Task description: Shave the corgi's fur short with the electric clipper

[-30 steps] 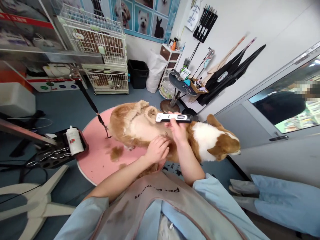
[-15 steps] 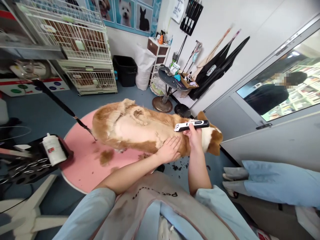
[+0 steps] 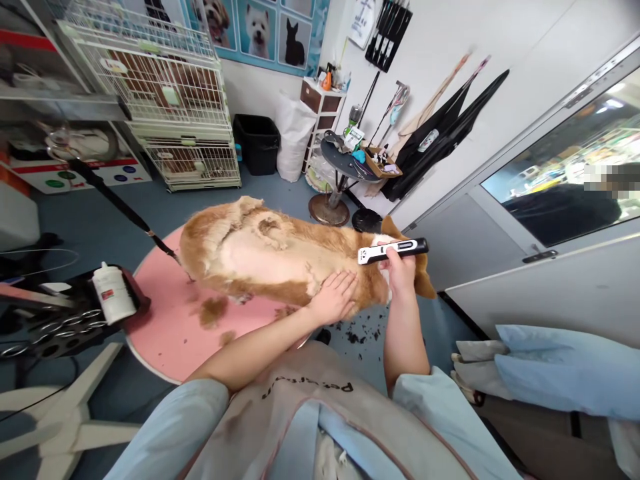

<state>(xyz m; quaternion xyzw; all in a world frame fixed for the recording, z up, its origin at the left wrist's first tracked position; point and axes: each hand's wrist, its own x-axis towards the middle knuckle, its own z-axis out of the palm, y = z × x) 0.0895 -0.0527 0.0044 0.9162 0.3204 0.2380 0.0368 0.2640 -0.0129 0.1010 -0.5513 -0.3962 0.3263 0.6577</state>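
Note:
A tan and white dog stands on a round pink grooming table, its head toward the right. A wide strip along its back is shorn close, with loose fur tufts along the edge. My left hand lies flat on the dog's shoulder area, fingers stretched out. In my right hand is a black and white hair clipper, its blade end pointing left over the dog's neck. Part of the dog's head is hidden behind my right hand and the clipper.
A black strap runs down to the dog's rear. A white bottle stands in a black tool holder at left. Cut fur lies on the table. Behind are cages, a black bin and a small round table.
My right hand and the clipper have moved right, toward the dog's head. The dog's head has turned further behind my hand. My left hand stays on the shoulder.

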